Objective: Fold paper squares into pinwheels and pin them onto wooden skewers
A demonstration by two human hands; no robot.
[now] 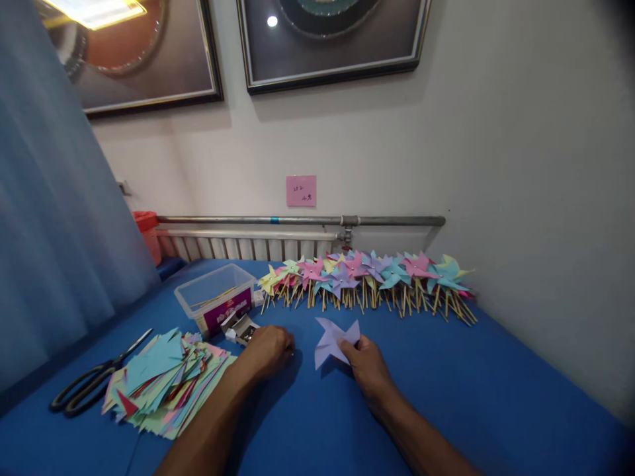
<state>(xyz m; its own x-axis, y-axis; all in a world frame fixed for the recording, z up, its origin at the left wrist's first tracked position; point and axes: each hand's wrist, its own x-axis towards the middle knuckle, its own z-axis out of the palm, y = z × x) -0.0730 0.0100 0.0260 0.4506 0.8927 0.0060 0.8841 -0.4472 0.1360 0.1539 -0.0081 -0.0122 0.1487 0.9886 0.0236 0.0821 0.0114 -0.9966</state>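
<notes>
A lavender paper pinwheel [329, 340] is pinched at its right side by my right hand [370, 370], thumb on top, held just above the blue surface. My left hand [272, 350] is to the left of it, fingers curled closed near a small open cardboard box [239, 328] with dark bits inside. Whatever those left fingers hold, if anything, is too small or hidden to make out. Behind the small box stands a clear plastic container [213, 281] with a purple label and a few thin sticks inside.
Many finished pinwheels on sticks [367, 277] lie in a row by the wall. Cut coloured paper [163, 383] is piled at left, with black-handled scissors [94, 383] beside it. A blue curtain [59, 218] hangs at left; a radiator pipe [297, 220] runs behind the blue-covered bed [446, 396].
</notes>
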